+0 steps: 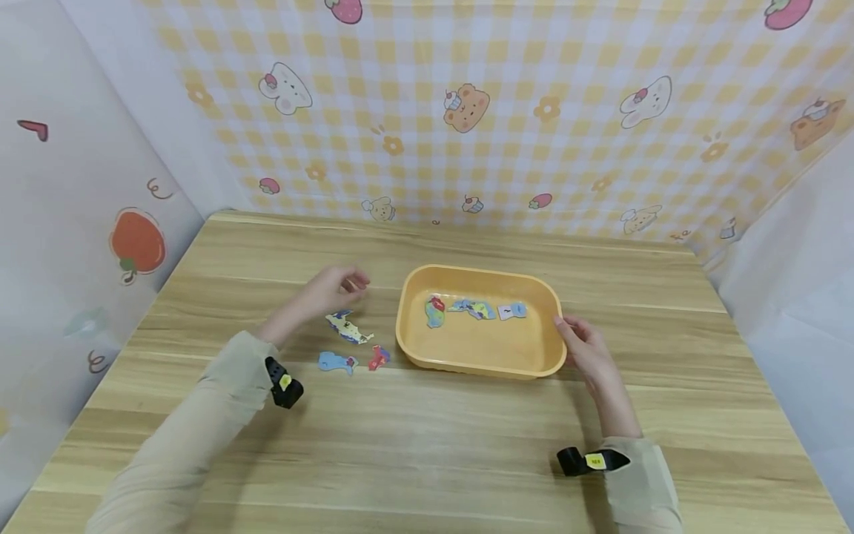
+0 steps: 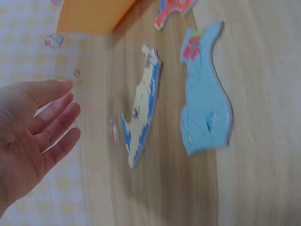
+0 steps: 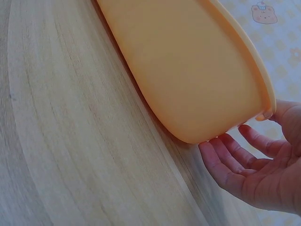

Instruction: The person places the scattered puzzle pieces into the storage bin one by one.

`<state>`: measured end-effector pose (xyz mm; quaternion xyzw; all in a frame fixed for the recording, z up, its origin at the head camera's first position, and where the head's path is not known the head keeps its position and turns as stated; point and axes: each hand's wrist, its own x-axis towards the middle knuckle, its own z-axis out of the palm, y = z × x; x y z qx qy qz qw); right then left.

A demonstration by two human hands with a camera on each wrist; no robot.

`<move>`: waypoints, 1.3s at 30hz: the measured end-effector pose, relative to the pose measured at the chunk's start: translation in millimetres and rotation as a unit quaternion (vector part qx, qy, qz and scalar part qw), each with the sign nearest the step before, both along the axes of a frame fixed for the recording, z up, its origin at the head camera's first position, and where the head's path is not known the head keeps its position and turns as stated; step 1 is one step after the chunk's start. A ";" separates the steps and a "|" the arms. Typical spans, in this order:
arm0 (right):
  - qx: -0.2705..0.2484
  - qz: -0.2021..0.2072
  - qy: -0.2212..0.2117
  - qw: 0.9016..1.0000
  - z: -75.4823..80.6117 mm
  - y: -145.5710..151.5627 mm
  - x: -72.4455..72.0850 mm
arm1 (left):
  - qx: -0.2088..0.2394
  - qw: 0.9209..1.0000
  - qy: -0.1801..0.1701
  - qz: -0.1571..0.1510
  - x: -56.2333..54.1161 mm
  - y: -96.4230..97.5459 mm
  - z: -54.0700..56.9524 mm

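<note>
A pale wood-grain tabletop (image 1: pixel 427 460) before a yellow-and-white checked cloth backdrop (image 1: pixel 414 81).
At far left hangs a white strawberry-printed cloth (image 1: pixel 60 222); the left hand (image 1: pixel 336 288), fingers loosely bent and grasping nothing, hovers near 3 flat pieces on the table: a long light-blue piece (image 1: pixel 335 362), a jagged cream-and-blue piece (image 1: pixel 348 328) and a small red-and-purple piece (image 1: pixel 379 357). A thin red-and-white sliver (image 2: pixel 114 131) is too small to identify. The left wrist view cuts off the red-and-purple piece at its top edge. Next, a shallow yellow-orange plastic tray (image 1: pixel 477 348) holds small printed pieces (image 1: pixel 435 313), their pictures hard to make out. The right hand (image 1: pixel 583 345) grips its right end, thumb partly hidden by the rim; both sleeves run off the bottom edge.
</note>
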<state>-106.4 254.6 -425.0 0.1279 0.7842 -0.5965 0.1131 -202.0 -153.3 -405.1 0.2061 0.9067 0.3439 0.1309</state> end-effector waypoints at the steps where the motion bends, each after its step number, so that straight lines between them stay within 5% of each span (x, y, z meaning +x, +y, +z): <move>1: 0.001 0.001 -0.001 1.000 0.0 0.0 0.0 | -0.002 1.000 0.002 -0.008 0.8 -4.1 -1.1; 7: -0.003 0.001 0.001 1.000 -0.7 -1.0 -0.3 | -0.046 0.997 0.021 -0.055 6.8 -23.0 -4.9; 13: -0.005 -0.002 -0.001 1.000 -1.3 -0.7 0.1 | -0.105 0.992 -0.005 -0.065 12.9 -35.0 -6.8; 32: 0.002 -0.004 -0.004 1.000 0.0 -2.0 -0.3 | -0.100 0.991 -0.061 -0.066 15.0 -40.3 -16.5; 39: 0.000 -0.003 -0.001 1.000 -0.3 -1.1 0.8 | -0.095 0.992 -0.054 -0.065 16.2 -30.4 -15.7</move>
